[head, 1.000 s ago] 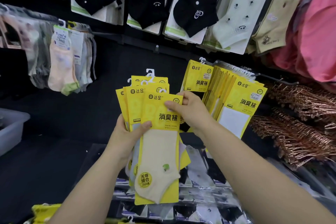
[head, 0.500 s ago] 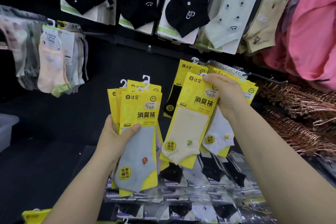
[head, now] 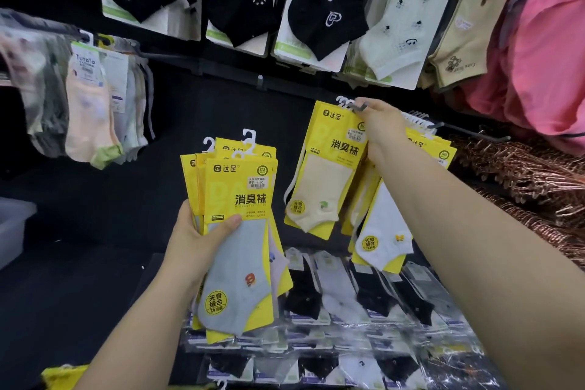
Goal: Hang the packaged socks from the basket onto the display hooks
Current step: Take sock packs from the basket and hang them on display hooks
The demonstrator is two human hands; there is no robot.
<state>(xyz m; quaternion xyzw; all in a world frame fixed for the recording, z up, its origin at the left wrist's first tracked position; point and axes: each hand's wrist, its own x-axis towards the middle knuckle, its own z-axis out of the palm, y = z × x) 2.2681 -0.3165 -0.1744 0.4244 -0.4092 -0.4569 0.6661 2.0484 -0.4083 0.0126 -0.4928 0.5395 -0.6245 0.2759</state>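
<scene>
Stack (head: 240, 199) of sock packs gripped in near left hand (head: 196, 244), cream pack (head: 326, 174) pinched by right hand (head: 383, 128) at far hook (head: 361, 107).

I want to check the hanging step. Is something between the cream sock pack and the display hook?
Nothing visible. The right hand holds the cream sock pack with its top at the hook tip; hung packs sit farther back.
</scene>
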